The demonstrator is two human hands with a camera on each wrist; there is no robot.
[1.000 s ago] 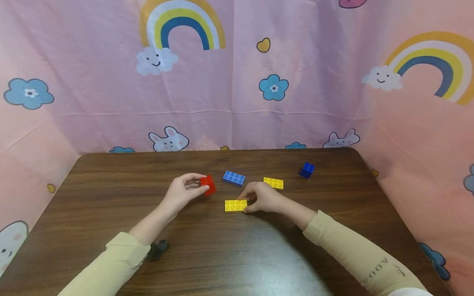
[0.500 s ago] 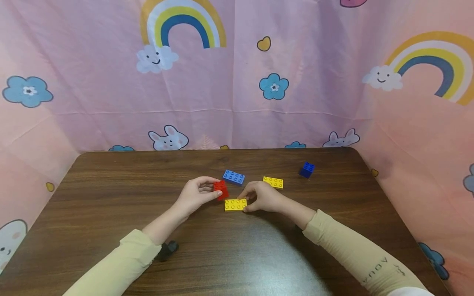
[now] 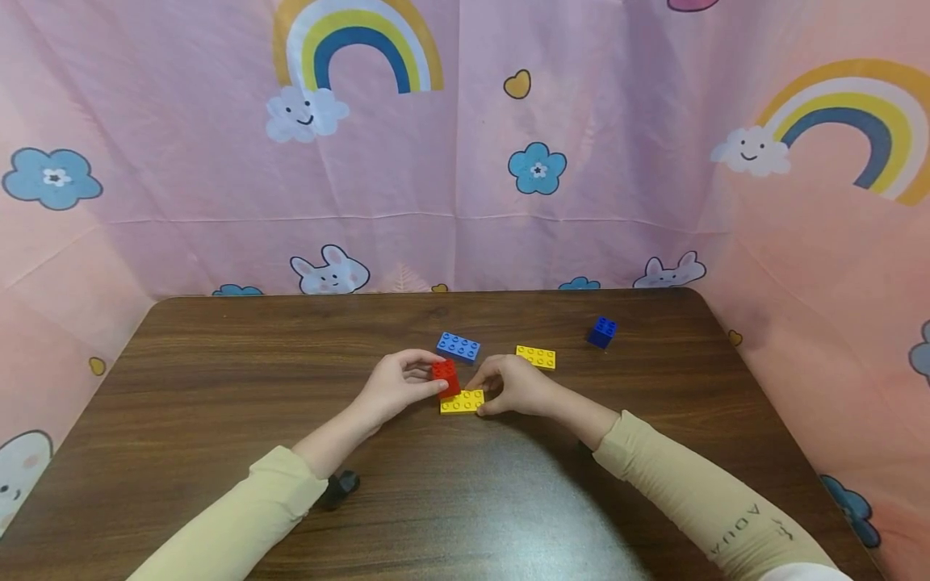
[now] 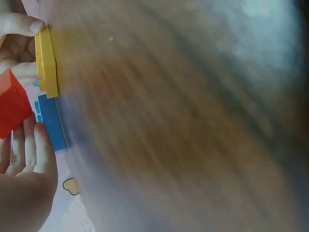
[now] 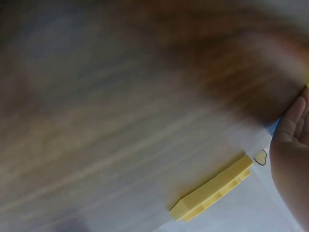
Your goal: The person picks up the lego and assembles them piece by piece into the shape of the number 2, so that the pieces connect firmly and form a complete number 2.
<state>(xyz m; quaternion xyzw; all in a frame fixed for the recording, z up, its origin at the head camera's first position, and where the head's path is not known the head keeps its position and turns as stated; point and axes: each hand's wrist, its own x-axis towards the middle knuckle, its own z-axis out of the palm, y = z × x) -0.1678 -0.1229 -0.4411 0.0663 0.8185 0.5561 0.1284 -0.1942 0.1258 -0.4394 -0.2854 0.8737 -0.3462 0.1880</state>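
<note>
A red toy brick [image 3: 446, 378] is pinched between the thumb and fingers of my left hand [image 3: 395, 389], just above the left end of a yellow brick [image 3: 465, 403]. That yellow brick lies on the table, its right end pinched by my right hand [image 3: 519, 387]. In the left wrist view the red brick [image 4: 13, 104] shows tilted and apart from the yellow brick [image 4: 47, 63], which the right thumb and fingers grip at its far end. The right wrist view shows only part of the right hand [image 5: 292, 140].
A lighter blue brick [image 3: 458, 347] lies behind the two hands. A second yellow brick [image 3: 536, 357] lies behind the right hand, and a dark blue brick [image 3: 602, 332] stands farther right. A patterned pink cloth [image 3: 407, 177] hangs behind the wooden table [image 3: 218, 371].
My left hand has carried the red brick to the right, from beside the lighter blue brick to over the yellow brick's left end. The right hand has stayed at the yellow brick.
</note>
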